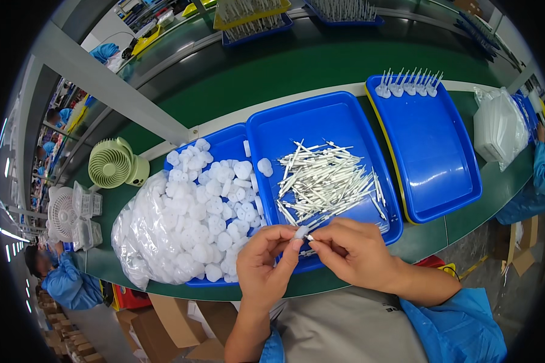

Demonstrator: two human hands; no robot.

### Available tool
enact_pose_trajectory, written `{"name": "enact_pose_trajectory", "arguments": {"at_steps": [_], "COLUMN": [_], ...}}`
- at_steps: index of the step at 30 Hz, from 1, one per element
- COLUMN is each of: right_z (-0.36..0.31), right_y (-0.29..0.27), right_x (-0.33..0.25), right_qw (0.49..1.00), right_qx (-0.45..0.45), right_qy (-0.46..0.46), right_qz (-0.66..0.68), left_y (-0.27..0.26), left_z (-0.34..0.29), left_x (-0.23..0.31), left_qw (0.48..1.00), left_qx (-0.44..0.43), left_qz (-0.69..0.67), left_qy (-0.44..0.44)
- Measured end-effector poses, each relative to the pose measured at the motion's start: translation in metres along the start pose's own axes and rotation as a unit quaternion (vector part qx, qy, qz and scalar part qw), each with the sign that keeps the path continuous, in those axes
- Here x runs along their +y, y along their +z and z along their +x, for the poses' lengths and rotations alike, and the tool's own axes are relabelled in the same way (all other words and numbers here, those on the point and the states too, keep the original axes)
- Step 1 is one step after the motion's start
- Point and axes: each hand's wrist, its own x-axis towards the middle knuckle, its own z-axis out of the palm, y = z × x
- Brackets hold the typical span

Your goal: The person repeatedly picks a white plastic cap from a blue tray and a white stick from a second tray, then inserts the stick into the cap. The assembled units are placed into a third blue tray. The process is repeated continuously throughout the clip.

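Observation:
My left hand (pixel 264 261) pinches a small translucent white plastic piece (pixel 301 232) between thumb and fingertips. Against it, my right hand (pixel 356 249) closes on a slim white stick with a dark tip (pixel 309 238); most of it is hidden by the fingers. Both hands meet over the near edge of a blue tray (pixel 309 112) that holds a heap of similar white sticks (pixel 327 184). One loose white piece (pixel 265 167) lies in that tray too. To the left, many rounded white pieces (pixel 209 209) spill from a clear plastic bag (pixel 144 236) into another blue tray (pixel 224 140).
At right, a blue tray (pixel 433 163) stacked on a yellow one bears a row of white pieces with upright sticks (pixel 409 88). Beyond it sits a plastic-wrapped white stack (pixel 501 127). A green fan (pixel 116 164) and a white fan (pixel 63 212) stand at left. A grey post (pixel 121 85) rises behind.

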Motion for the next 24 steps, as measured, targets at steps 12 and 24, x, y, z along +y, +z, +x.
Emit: {"name": "enact_pose_trajectory", "arguments": {"at_steps": [12, 24], "right_z": [0.007, 0.000], "right_y": [-0.007, 0.008], "right_x": [0.004, 0.003], "right_qw": [0.995, 0.999], "right_qx": [-0.062, 0.012], "right_qy": [-0.009, -0.047], "right_qz": [-0.075, -0.009], "left_y": [-0.007, -0.003], "left_z": [0.002, 0.009], "left_x": [-0.005, 0.008], "left_qw": [0.985, 0.985], "left_qx": [-0.044, -0.010], "left_qz": [0.158, 0.091], "left_qy": [0.044, 0.148]}}
